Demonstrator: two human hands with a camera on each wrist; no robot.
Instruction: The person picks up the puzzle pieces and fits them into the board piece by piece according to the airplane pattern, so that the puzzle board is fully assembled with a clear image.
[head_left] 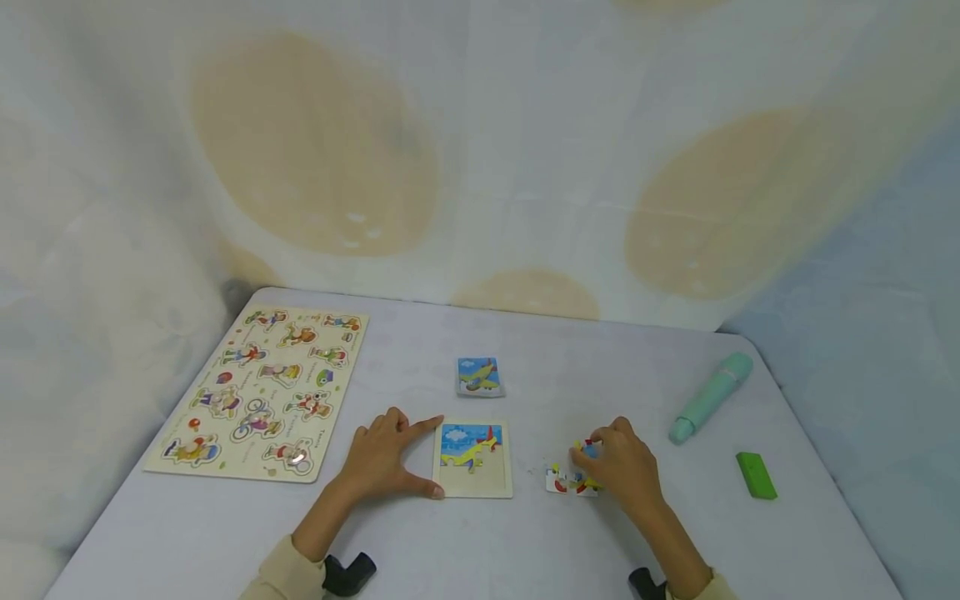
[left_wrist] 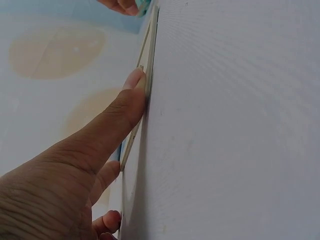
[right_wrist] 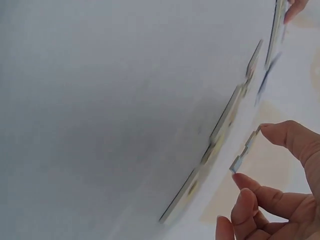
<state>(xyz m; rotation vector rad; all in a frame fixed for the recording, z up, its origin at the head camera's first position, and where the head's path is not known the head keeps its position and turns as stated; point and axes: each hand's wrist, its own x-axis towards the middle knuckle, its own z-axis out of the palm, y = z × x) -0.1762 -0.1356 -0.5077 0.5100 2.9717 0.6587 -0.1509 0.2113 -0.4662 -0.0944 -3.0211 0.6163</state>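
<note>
While touching the puzzle tray (head_left: 480, 485), left of the right grip (head_left: 624, 462), with spread thumb and finger of the nearer left hand (head_left: 386, 457), pinches in that grip, just beside loose pieces (head_left: 557, 481), one small puzzle piece (right_wrist: 245, 150).

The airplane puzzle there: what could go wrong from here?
The piece pinched by its edges in the right hand could slip and drop. That hand might also nudge the loose pieces lying close by. And the puzzle board could slide if the left hand at its edge shifts.
</note>
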